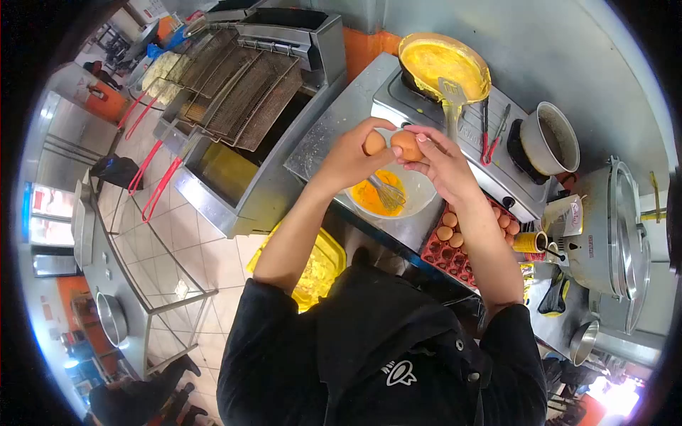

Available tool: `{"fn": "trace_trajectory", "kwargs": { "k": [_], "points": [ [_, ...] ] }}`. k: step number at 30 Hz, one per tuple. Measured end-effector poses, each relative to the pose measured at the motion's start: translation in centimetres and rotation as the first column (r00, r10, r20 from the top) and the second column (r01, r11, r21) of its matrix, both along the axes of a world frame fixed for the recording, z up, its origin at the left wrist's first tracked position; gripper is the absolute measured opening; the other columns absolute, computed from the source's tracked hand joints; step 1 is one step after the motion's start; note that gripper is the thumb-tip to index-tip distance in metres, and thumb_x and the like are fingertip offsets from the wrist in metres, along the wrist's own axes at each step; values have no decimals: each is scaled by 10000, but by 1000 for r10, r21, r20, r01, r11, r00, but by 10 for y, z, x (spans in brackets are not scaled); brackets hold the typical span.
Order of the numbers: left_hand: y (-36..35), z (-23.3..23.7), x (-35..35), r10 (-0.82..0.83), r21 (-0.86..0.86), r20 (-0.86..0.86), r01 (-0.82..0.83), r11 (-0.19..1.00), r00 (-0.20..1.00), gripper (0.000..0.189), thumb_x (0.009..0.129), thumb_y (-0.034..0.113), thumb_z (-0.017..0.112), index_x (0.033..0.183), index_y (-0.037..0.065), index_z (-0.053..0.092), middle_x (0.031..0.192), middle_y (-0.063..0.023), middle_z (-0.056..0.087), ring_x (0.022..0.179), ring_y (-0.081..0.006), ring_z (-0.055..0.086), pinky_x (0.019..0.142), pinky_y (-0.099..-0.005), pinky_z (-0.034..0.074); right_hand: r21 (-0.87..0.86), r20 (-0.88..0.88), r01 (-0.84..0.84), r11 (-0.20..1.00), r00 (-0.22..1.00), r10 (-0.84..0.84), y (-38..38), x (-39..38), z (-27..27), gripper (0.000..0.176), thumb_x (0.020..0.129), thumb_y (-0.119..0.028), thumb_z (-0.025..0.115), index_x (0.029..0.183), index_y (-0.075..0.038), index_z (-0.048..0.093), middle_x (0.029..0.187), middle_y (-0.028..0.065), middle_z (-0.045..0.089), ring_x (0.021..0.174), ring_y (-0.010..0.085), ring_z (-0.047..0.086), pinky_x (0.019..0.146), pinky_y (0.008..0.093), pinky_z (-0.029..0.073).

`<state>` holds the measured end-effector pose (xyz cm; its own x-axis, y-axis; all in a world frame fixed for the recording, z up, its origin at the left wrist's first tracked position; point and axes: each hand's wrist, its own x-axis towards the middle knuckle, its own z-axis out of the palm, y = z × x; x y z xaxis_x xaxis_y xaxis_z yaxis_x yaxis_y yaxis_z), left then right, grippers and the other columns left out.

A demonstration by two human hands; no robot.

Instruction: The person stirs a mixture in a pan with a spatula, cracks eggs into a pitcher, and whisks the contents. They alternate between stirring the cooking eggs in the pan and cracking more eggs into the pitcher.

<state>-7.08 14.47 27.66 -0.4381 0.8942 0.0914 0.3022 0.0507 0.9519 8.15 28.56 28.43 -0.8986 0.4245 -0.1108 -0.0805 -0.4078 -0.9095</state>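
Above the bowl, my left hand (348, 160) has its fingers closed around a brown egg (374, 143). Close against it, my right hand (446, 165) grips another brown egg (406, 145) between thumb and fingers. I cannot make out any crack in either shell. Under both hands stands a white bowl (425, 195) with beaten yellow egg (369, 199) and a whisk (389, 193) resting in it. A red egg tray (455, 263) with several brown eggs lies beneath my right forearm, beside the bowl.
A frying pan (486, 85) of yellow mixture sits on the stove (458, 135), a spatula (452, 96) across its rim. Tongs (490, 138) and a pot (540, 142) are to its right. Fryer baskets (249, 89) stand left; a yellow crate (334, 248) is below.
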Motion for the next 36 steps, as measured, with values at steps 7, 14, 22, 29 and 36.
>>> {"fn": "trace_trajectory", "kwargs": {
  "k": [7,14,22,29,36],
  "points": [
    [5,10,-2,-4,4,-345,5,1000,939,409,795,260,734,1127,60,605,892,-127,679,815,-216,664,758,-318,504,505,91,-83,859,995,42,6,-2,-7,445,886,-153,663,1282,7,539,1052,102,660,873,184,663,786,286,531],
    [11,4,1,37,-19,-418,-49,999,908,332,767,200,709,1049,61,601,928,-170,672,872,-339,656,763,-377,510,812,61,-28,583,997,-38,13,-8,-22,482,830,-33,636,1303,-23,547,1113,108,653,925,138,631,785,272,518],
    [13,5,-21,-25,50,-551,63,997,834,353,745,170,693,1068,76,588,980,-134,663,923,-367,621,765,-428,502,875,-17,10,484,1000,11,16,-10,-13,580,767,51,614,1324,-93,540,1218,121,584,997,213,624,789,293,533],
    [14,23,-29,-61,-39,-640,48,998,766,411,760,151,678,1140,113,526,1041,-136,639,979,-367,601,799,-431,482,919,-95,96,381,995,-22,9,-14,-10,597,748,85,579,1308,-105,496,1142,130,564,958,297,615,789,344,527],
    [18,21,-31,-67,-27,-717,67,997,694,360,772,202,700,1041,108,480,967,-127,640,902,-355,619,728,-445,483,998,-50,52,25,995,-85,6,-10,5,624,768,56,566,1332,-195,476,1123,104,568,926,304,633,782,387,533]
  ]
}}
